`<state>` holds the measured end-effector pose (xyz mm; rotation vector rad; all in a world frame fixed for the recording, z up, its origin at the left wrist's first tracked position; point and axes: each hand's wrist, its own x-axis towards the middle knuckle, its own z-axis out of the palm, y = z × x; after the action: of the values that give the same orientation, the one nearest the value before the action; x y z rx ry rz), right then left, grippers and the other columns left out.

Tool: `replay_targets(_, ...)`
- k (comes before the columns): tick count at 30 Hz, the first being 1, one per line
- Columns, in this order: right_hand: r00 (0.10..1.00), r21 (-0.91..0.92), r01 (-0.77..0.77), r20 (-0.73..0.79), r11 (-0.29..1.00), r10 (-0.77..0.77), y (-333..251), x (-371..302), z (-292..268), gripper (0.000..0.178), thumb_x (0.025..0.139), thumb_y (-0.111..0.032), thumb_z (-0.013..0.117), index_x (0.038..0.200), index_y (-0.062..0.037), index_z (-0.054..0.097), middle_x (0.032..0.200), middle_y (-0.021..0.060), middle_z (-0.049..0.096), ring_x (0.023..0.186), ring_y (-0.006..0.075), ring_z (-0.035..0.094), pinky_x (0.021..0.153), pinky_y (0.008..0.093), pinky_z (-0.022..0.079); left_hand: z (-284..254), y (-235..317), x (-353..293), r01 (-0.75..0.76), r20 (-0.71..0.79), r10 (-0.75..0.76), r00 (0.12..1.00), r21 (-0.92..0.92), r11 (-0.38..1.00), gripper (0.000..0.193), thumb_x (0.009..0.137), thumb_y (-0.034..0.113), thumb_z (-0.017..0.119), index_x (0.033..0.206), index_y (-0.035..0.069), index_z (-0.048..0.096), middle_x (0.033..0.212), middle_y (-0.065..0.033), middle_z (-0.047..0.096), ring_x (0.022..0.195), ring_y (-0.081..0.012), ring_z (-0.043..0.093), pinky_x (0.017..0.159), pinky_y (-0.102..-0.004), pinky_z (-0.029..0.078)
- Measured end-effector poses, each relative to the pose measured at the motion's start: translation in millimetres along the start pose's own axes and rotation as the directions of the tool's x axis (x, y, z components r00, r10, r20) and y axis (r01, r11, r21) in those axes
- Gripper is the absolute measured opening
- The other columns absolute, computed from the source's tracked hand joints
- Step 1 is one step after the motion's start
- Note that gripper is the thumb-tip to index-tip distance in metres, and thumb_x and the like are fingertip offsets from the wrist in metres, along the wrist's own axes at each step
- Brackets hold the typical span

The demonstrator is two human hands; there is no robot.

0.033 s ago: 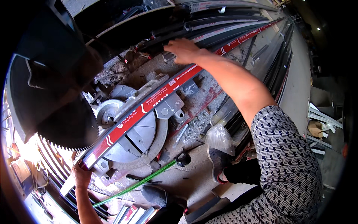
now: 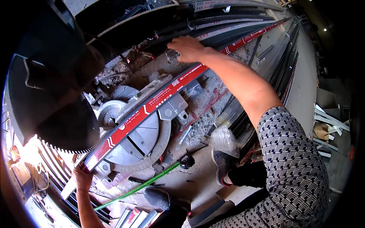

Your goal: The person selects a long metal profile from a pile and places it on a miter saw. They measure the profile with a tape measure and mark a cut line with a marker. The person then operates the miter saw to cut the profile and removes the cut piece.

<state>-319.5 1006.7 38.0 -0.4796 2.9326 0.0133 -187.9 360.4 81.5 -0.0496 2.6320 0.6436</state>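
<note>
A long aluminium profile with a red-printed protective film lies diagonally across the round metal base of a mitre saw. My left hand is closed around its near left end, beside the base. Above and left of the profile hangs the toothed saw blade, raised clear of it, under a dark saw head. My right hand is off the profile, over its far side, with loosely bent fingers apart. A small greyish scrap shows by those fingertips; whether they touch it is unclear.
A green tape measure lies pulled out on the floor, its dark case near my feet. Long profiles are stacked at the back and right. Metal shavings cover the ground around the saw. Offcuts lie at far right.
My right hand has shifted very slightly upward. My left hand, the profile and the saw blade show no clear movement.
</note>
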Motion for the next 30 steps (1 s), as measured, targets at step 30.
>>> replay_targets(30,0.988,0.066,-0.004,-0.151,0.998,0.014,13.9,9.9,-42.4,0.051,0.078,-0.017,0.077,0.124,-0.0199,0.054,0.107,0.0118,0.065,0.110,0.0369,0.062,0.093,0.0503,0.051,-2.5,7.3,-2.1,-0.056,0.026,0.064,0.998,-0.221,0.974,0.056,0.071,-0.009,0.079,0.123,-0.005,0.058,0.110,-0.0158,0.074,0.102,-0.0216,0.071,0.089,-0.0327,0.056)
